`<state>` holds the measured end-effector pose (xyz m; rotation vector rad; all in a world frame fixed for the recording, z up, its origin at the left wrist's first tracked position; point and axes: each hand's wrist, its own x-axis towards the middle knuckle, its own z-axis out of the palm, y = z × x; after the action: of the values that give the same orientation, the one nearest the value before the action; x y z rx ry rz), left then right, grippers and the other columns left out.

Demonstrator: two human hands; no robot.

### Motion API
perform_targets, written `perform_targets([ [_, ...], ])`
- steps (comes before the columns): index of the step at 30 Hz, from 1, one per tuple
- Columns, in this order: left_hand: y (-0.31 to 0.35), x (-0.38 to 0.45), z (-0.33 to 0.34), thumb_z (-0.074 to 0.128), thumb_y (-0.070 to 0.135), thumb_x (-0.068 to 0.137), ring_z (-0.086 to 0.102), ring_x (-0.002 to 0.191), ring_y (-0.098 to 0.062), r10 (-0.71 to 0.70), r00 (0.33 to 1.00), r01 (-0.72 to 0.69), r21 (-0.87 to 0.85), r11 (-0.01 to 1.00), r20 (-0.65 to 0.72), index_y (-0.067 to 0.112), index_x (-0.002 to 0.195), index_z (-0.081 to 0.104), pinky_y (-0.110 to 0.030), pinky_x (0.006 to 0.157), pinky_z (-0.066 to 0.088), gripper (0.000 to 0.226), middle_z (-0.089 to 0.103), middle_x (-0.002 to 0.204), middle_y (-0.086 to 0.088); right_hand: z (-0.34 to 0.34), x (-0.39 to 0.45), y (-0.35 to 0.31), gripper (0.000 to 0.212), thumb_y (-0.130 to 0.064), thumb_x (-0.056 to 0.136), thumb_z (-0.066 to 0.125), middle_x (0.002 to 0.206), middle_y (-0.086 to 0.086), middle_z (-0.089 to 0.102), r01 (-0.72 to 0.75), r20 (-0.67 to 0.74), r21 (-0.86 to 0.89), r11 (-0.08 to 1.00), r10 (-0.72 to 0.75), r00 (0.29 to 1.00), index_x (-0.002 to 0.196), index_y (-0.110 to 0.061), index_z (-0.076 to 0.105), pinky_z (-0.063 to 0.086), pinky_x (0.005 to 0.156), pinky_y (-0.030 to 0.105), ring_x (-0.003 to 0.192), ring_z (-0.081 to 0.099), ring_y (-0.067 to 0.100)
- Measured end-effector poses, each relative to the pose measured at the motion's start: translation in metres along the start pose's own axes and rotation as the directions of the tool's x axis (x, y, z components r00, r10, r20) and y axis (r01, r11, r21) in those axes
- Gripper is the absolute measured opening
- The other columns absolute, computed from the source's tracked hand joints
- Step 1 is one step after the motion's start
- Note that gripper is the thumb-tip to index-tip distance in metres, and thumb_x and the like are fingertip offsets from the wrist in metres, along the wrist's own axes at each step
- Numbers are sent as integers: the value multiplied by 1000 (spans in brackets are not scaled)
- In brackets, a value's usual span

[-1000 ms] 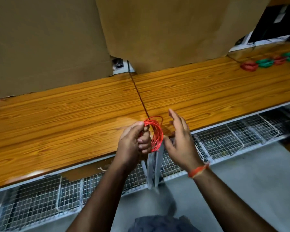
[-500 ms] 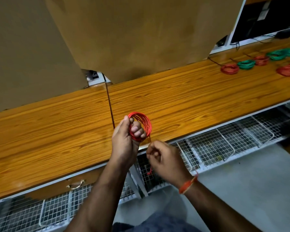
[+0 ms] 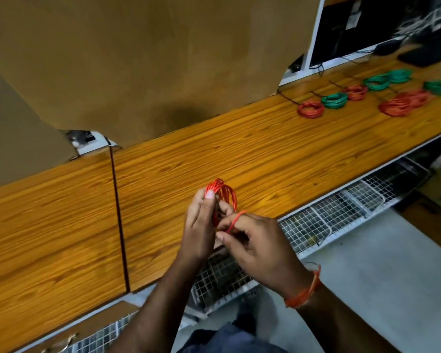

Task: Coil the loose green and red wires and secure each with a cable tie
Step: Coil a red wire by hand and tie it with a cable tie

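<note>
A round coil [image 3: 222,194] of thin, glossy red wire is gripped by the left hand [image 3: 201,225]. Its loose end [image 3: 234,220] is pinched and looped over the right hand [image 3: 257,243], just beside. No writing is legible.

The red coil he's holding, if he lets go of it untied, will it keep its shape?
Probably not: the red coil has loops already fanning apart above the left hand. It looks thin and light, so likely springy. The right hand holds its loose end.
</note>
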<state>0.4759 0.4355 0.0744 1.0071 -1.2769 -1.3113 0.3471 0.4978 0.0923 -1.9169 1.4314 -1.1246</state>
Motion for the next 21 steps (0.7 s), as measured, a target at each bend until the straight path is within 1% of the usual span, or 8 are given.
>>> perform_targets([
  [2, -6, 17, 15, 44, 20, 110, 55, 60, 4, -8, 1000, 9, 19, 1000, -9, 17, 78, 53, -17, 62, 47, 33, 62, 63, 16, -14, 15, 12, 4, -21, 91, 75, 88, -10, 72, -1, -83, 6, 1000, 1, 997, 91, -19, 71, 46, 66, 12, 77, 64, 3],
  [3, -7, 27, 23, 45, 24, 110, 53, 64, 2, 14, 1000, -15, 56, 998, 23, 15, 77, 51, -22, 65, 47, 35, 60, 65, 16, -21, 23, 18, 9, -19, 89, 76, 78, -10, 67, -10, -111, -4, 1000, 10, 994, 86, -19, 68, 45, 62, 16, 72, 61, 7],
  [7, -15, 73, 53, 36, 65, 102, 51, 71, -36, 67, 990, -70, 26, 997, 121, -2, 88, 56, -55, 68, 47, 72, 53, 77, -25, -51, 59, 37, 9, -12, 86, 79, 73, -6, 67, -143, -126, 216, 966, 173, 977, 83, -17, 72, 55, 63, 33, 67, 63, 13],
  [9, -20, 95, 67, 29, 72, 101, 55, 76, -50, 98, 984, -103, 29, 994, 148, 2, 91, 61, -66, 72, 47, 78, 56, 82, -33, -63, 76, 51, 7, -9, 88, 78, 76, 5, 70, -192, -144, 343, 920, 253, 957, 86, -13, 73, 58, 68, 48, 72, 65, 29],
  [11, -25, 113, 79, 29, 72, 101, 57, 79, -54, 133, 972, -142, 34, 989, 192, 7, 93, 63, -69, 71, 47, 74, 59, 83, -32, -72, 90, 64, 6, -7, 89, 77, 78, 9, 71, -211, -184, 400, 892, 304, 935, 86, -11, 73, 58, 70, 48, 73, 65, 30],
  [14, -32, 136, 96, 29, 71, 101, 58, 72, -46, 189, 944, -230, 129, 965, 272, 1, 94, 59, -58, 64, 48, 76, 60, 79, -24, -86, 103, 83, 5, -4, 90, 76, 77, 10, 71, -220, -252, 478, 850, 373, 893, 87, -5, 72, 58, 66, 31, 71, 66, 15],
  [18, -27, 154, 123, 36, 54, 106, 48, 62, -3, 277, 880, -386, 244, 890, 386, 25, 85, 54, -19, 58, 38, 40, 53, 71, 15, -112, 113, 109, 8, -1, 88, 75, 75, 11, 70, -237, -307, 603, 762, 496, 812, 90, 1, 69, 55, 65, 22, 70, 65, 12],
  [21, -35, 172, 146, 42, 34, 106, 44, 62, -3, 209, 881, -352, 291, 890, 425, 17, 83, 53, -18, 60, 34, 31, 49, 69, 13, -136, 121, 136, 20, -3, 88, 76, 76, 4, 69, -260, -271, 645, 719, 533, 801, 103, -5, 64, 56, 71, 26, 74, 65, 13],
])
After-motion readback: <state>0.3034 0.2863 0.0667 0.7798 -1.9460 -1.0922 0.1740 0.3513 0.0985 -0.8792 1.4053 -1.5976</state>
